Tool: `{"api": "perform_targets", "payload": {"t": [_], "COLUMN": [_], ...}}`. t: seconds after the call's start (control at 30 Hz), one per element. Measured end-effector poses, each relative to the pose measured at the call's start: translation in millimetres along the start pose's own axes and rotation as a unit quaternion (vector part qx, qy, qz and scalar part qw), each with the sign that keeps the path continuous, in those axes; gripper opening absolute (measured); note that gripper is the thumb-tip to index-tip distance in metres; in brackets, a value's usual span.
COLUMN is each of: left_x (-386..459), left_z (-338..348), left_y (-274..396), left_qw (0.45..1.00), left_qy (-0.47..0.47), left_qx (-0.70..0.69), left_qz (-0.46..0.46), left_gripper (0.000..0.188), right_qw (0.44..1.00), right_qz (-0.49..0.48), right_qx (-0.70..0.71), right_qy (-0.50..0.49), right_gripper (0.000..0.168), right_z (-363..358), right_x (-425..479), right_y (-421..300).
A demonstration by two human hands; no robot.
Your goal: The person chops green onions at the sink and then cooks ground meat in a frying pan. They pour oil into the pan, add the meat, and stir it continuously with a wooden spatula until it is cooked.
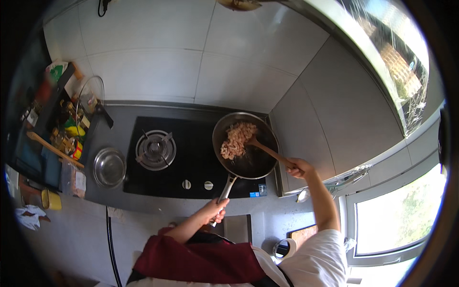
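A dark frying pan (pixel 263 163) stands over the right side of the black gas hob (pixel 193 143). My left hand (pixel 215 211) grips the pan's metal handle (pixel 227 188). In my right hand (pixel 300 168) is a wooden spatula (pixel 270 152), its head inside the pan against a heap of pale pinkish-brown chopped meat (pixel 238 138). The heap lies in the left and upper part of the pan, and some bare pan bottom shows below and to its right. The pan hides the burner beneath it.
Left of the pan is an uncovered burner (pixel 156 150), with a glass bowl (pixel 109 168) beside the hob. Bottles and packets (pixel 70 122) crowd the far left, near a glass lid (pixel 89 104). A tiled wall rises behind. At lower right lie a cutting board (pixel 303 233) and a cup (pixel 282 248).
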State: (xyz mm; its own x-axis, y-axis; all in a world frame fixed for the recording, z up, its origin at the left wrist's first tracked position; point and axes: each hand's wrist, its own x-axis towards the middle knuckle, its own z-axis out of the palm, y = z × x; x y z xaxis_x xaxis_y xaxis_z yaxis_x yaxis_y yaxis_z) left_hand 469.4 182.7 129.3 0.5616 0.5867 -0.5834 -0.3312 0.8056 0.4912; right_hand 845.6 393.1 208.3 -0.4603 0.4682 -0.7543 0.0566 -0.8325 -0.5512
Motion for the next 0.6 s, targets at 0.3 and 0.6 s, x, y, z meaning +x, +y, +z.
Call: {"api": "perform_targets", "payload": {"t": [0.3, 0.6], "left_x": [-12, 2], "left_z": [1, -8], "left_y": [9, 3], "left_qw": [0.998, 1.000], "left_qy": [0.046, 0.002], "left_qx": [0.045, 0.023], "left_qz": [0.006, 0.016], "left_gripper": [0.029, 0.032], "right_qw": [0.849, 0.694], "right_qz": [-0.110, -0.008], "right_qx": [-0.473, -0.671], "right_qy": [0.209, 0.261], "right_gripper": [0.040, 0.034], "right_z": [98, 122], "right_x": [-37, -116], "right_y": [28, -25]}}
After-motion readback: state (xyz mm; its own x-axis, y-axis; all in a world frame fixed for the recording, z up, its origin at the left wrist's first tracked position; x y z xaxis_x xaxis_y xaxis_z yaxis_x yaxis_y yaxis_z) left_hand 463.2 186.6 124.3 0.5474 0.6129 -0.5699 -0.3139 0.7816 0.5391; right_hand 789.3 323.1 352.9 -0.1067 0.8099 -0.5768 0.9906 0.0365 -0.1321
